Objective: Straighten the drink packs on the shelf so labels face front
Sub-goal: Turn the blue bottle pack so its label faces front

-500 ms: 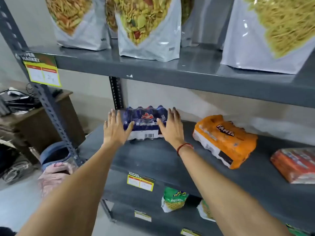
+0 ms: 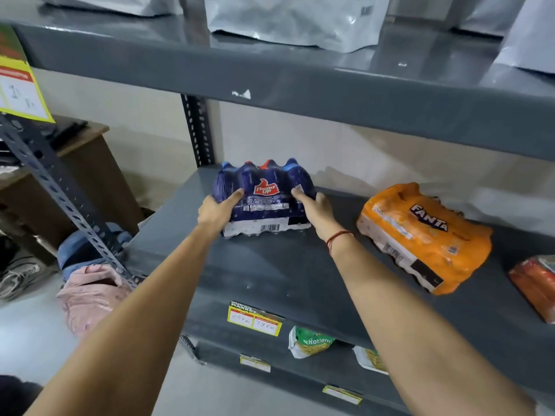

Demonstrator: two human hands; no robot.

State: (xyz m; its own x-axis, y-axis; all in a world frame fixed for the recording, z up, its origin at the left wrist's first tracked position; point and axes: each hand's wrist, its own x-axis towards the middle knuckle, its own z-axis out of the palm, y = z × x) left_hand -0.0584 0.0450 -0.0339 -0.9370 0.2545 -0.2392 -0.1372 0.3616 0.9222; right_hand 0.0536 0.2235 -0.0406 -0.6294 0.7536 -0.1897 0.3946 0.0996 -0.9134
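Observation:
A dark blue Thums Up drink pack stands at the back left of the grey middle shelf, its red label facing me. My left hand grips its left side and my right hand grips its right side, thumbs across the front. An orange Fanta pack lies tilted and skewed to the right, apart from both hands. A red-orange pack is cut off by the right edge.
The upper shelf hangs low above the packs and carries silver snack pouches. Yellow price tags sit on the shelf front. Snack bags rest on the shelf below. A slanted metal brace, a wooden desk and clothes are at left.
My hands went from open palms beside the blue pack to closed grips on its two sides. The view has moved closer and lower.

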